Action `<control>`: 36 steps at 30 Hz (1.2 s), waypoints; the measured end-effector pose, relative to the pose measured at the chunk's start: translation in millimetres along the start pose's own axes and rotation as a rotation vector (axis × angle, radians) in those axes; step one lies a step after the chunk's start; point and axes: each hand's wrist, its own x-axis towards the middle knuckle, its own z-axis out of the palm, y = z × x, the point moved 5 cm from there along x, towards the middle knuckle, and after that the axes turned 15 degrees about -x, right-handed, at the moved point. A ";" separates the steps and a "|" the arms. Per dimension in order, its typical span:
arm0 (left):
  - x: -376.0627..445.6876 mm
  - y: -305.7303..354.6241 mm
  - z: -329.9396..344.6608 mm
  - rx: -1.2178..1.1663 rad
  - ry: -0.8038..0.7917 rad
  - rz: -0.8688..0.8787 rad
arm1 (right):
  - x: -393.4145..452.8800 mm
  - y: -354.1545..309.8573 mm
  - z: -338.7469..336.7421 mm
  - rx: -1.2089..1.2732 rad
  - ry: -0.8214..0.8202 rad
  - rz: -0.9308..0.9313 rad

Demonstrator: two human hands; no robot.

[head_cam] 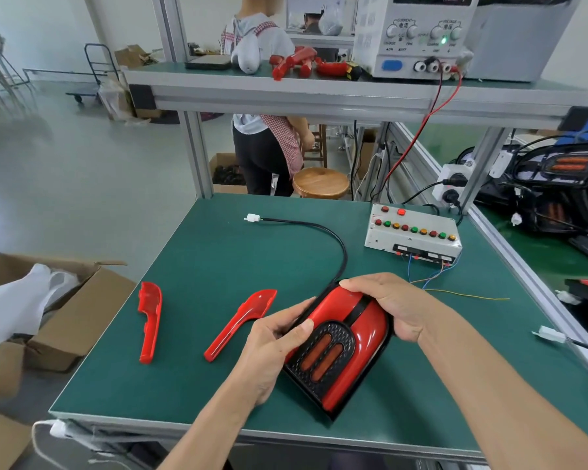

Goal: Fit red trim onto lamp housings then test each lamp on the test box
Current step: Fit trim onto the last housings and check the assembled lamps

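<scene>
- I am gripping the lamp housing [340, 344] on the green table [197, 266] with both hands: left hand [279, 337] clasping its left edge, right hand [391, 303] curling over its top.
- Two loose red trim pieces [150, 320] are lying to its left.

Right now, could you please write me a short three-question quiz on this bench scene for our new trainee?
1. True or false: both hands grip the lamp.
2. How many loose red trim pieces lie on the green mat left of the lamp? A) one B) two C) three
3. Fill in: the lamp cable's white connector lies ___ the test box.

Key:
1. True: the left hand and the right hand grip its sides.
2. B: the left trim piece and the right trim piece.
3. Unplugged, left of.
</scene>
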 end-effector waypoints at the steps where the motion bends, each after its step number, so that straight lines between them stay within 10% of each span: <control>1: -0.1 0.1 -0.2 -0.007 0.002 -0.003 | -0.4 -1.4 0.4 -0.013 -0.002 -0.007; 19: 1.0 0.0 1.3 -0.033 -0.019 -0.020 | -4.8 -2.0 0.7 0.021 0.000 -0.013; 36: 6.0 -0.6 4.8 -0.003 -0.026 -0.024 | -0.7 -25.7 -1.8 -0.469 0.018 -0.018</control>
